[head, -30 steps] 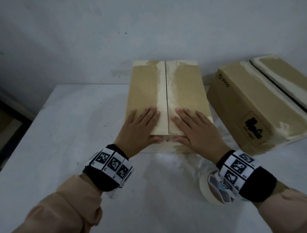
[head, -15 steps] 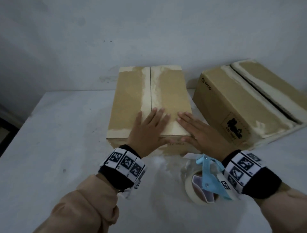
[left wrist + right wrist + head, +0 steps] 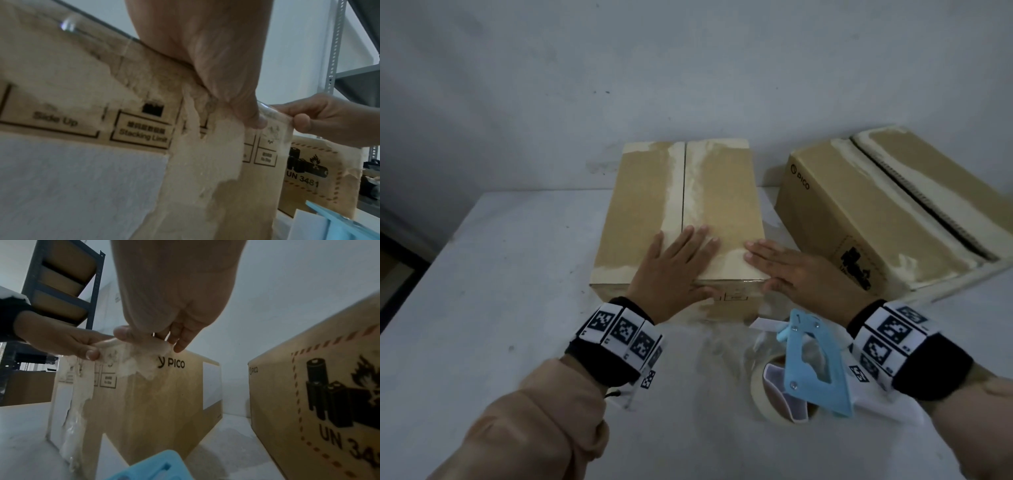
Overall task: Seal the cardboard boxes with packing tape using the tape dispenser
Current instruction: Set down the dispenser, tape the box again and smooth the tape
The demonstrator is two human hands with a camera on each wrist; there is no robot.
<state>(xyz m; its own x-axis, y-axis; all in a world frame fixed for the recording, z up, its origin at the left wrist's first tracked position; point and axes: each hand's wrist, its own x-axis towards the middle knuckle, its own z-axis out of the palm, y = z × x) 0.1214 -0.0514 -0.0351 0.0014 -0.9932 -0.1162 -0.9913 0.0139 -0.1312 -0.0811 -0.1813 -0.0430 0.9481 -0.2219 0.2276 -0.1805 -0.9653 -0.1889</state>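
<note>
A brown cardboard box point(image 3: 709, 192) stands mid-table with its two top flaps closed and a pale worn strip along the seam. My left hand point(image 3: 674, 263) lies flat on the top, just right of the seam, thumb over the front edge. My right hand point(image 3: 787, 270) lies flat at the box's near right corner, thumb on the front face point(image 3: 320, 120). Clear tape point(image 3: 273, 116) shows between the two thumbs. The blue tape dispenser point(image 3: 811, 363) with its tape roll point(image 3: 767, 394) lies on the table by my right wrist, held by neither hand.
A second, larger box point(image 3: 876, 219), marked PICO and UN 3481, sits tilted at the right, close to the first. The white table point(image 3: 500, 291) meets a grey wall behind. Metal shelving point(image 3: 61, 280) stands off to one side.
Both hands have slid to the right along the box's front edge: the left hand crossed the seam and the right hand reached the right corner. The dispenser has come into view.
</note>
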